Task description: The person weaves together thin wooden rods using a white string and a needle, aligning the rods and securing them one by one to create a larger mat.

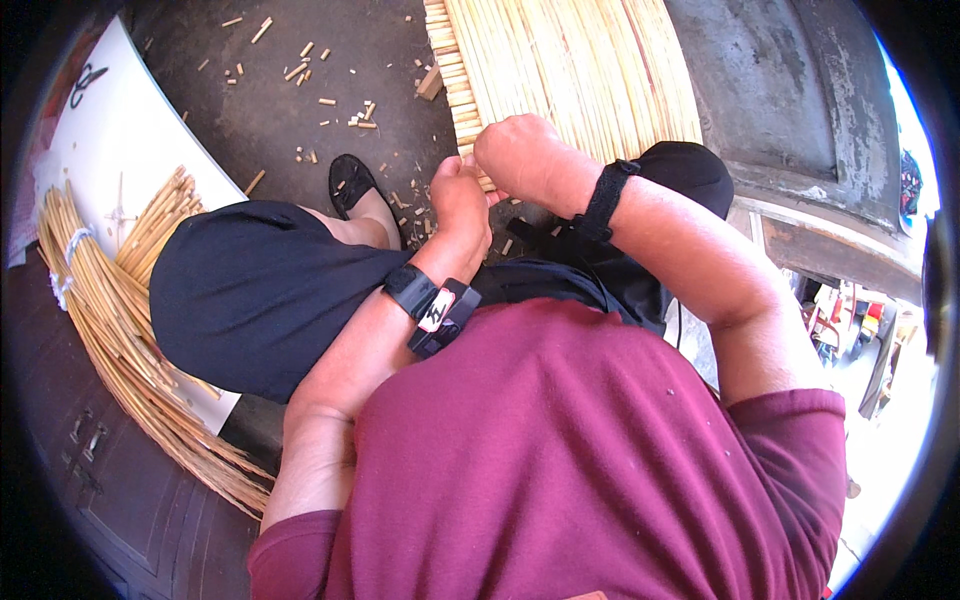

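A mat of pale straw-like stalks (pixel 580 70), laid side by side, extends away from my right knee. Cut stalk ends form a stepped band along its left side. At its near left corner my left hand (pixel 463 205) is closed, thumb and fingers pinching the edge by the stalk ends. My right hand (pixel 525 158) is curled over the same corner, its fingertips meeting those of my left hand. The backs of the hands hide most of what lies between the fingers, so any thread there cannot be made out.
Left of my leg, a tied bundle of long stalks (pixel 95 270) leans across a white board (pixel 135 110). Black scissors (pixel 88 84) lie on the board's far end. Short stalk offcuts (pixel 297 71) litter the dark floor, and a small wooden block (pixel 430 83) touches the mat's left side.
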A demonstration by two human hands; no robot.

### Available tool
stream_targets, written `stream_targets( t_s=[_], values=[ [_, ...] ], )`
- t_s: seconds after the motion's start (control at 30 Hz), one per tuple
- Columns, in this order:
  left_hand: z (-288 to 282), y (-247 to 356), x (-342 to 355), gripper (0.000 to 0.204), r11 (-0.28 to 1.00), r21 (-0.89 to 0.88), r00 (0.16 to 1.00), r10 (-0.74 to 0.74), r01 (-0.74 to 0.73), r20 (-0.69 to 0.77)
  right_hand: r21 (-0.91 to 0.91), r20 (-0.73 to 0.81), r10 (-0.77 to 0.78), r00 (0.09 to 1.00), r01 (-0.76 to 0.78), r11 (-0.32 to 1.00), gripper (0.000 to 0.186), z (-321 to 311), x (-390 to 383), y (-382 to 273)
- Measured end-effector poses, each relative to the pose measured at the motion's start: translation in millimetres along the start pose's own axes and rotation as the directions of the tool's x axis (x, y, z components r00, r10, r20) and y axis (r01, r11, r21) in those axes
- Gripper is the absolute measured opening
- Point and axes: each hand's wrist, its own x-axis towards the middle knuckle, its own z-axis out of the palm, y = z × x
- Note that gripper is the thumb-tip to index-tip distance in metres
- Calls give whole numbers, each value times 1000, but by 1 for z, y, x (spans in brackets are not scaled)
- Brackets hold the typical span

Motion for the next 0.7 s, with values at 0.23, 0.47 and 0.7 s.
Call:
stream_targets(
  t_s=[0.23,0.47,0.7],
  values=[
    [1,7,-8,21,1000,-10,998,-25,25,51,-47,-8,-38,999,38,998,19,-8,-5,2],
    [1,-4,2,20,997,-71,1000,-20,21,18,-23,39,-33,999,34,999,17,-8,1,1],
    [1,-7,7,20,999,-28,999,-39,38,-14,6,27,7,1000,-7,1000,20,8,-1,0]
  ],
)
